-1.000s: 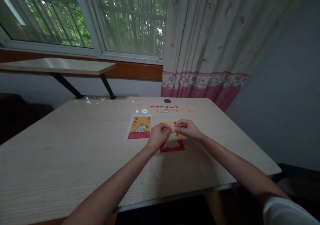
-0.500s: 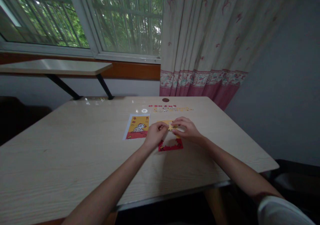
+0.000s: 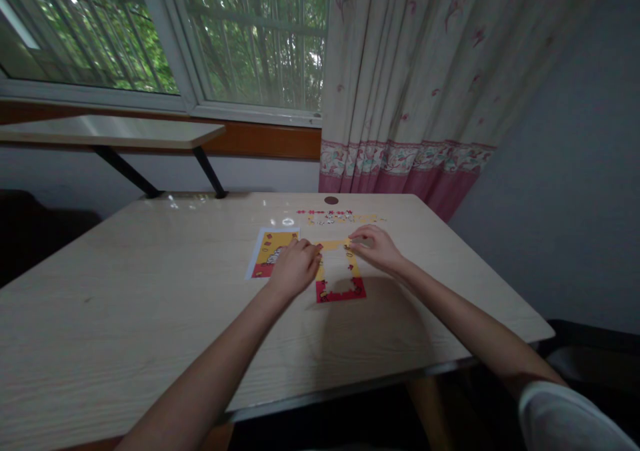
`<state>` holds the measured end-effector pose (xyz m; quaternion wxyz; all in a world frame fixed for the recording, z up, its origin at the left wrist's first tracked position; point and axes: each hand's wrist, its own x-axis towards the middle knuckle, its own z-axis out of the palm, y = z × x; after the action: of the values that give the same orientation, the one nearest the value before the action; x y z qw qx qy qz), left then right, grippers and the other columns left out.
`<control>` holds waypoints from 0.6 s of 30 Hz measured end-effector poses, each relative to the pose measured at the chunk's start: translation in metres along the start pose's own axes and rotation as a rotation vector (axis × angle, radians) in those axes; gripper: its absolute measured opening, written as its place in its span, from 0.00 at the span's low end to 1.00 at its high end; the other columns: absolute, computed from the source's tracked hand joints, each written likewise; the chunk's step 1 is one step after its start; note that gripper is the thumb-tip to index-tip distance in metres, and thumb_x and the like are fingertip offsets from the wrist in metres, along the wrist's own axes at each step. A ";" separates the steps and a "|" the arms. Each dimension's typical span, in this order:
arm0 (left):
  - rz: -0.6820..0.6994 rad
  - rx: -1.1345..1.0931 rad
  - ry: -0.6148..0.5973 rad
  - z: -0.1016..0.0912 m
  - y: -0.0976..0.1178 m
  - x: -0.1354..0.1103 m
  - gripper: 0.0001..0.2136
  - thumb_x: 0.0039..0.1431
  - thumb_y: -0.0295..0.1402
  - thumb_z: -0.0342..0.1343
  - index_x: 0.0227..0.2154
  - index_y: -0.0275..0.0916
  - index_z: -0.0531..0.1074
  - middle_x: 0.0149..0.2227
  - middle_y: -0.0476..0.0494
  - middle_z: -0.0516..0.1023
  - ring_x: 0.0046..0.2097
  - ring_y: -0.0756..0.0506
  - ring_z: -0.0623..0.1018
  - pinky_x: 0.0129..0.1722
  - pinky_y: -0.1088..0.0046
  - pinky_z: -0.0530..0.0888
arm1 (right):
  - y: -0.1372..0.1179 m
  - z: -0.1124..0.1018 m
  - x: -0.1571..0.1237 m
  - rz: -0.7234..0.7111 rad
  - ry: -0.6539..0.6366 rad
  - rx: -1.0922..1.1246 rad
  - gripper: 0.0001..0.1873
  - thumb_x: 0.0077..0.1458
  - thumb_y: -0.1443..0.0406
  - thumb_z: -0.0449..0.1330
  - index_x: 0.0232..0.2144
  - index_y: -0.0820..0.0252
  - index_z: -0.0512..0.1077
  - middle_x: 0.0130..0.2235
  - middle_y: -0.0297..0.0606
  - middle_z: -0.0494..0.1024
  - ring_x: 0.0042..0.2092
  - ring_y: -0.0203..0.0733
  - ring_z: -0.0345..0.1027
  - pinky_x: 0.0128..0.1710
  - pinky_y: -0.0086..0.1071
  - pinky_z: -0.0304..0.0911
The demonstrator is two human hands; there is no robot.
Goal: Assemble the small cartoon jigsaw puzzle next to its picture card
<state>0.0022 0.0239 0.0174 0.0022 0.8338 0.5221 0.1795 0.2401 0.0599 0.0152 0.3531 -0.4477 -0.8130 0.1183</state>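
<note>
A partly assembled jigsaw puzzle (image 3: 341, 297) lies on the table as a yellow and red border around a bare middle. My left hand (image 3: 294, 267) rests over its upper left edge, fingertips on the border, and covers part of a printed picture sheet (image 3: 265, 254) with a white animal on yellow and red. At the upper right corner of the puzzle, my right hand (image 3: 377, 247) has thumb and forefinger closed on the border. Whether a loose piece is between those fingertips is too small to tell.
Beyond the puzzle lie rows of loose puzzle pieces (image 3: 345, 220), red ones farthest and yellow and white ones nearer. A dark round spot (image 3: 331, 200) is near the table's back edge. A raised shelf (image 3: 115, 134) stands at the back left, beside the window; a curtain (image 3: 400, 104) hangs behind.
My hands have moved apart from the yellow piece they both held over the puzzle. The left went left to the puzzle's edge, the right slightly up to its upper right corner.
</note>
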 end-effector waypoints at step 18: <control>0.058 0.027 -0.097 0.001 -0.003 -0.001 0.16 0.63 0.35 0.44 0.48 0.38 0.71 0.50 0.39 0.73 0.49 0.38 0.69 0.45 0.59 0.65 | 0.029 0.028 0.013 0.109 -0.153 -0.005 0.09 0.47 0.64 0.65 0.35 0.57 0.78 0.38 0.37 0.79 0.42 0.40 0.70 0.45 0.34 0.61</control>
<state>-0.0007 0.0243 0.0155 0.0109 0.8562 0.4994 0.1317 0.2350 0.0906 -0.0129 0.2821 -0.4816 -0.8123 0.1692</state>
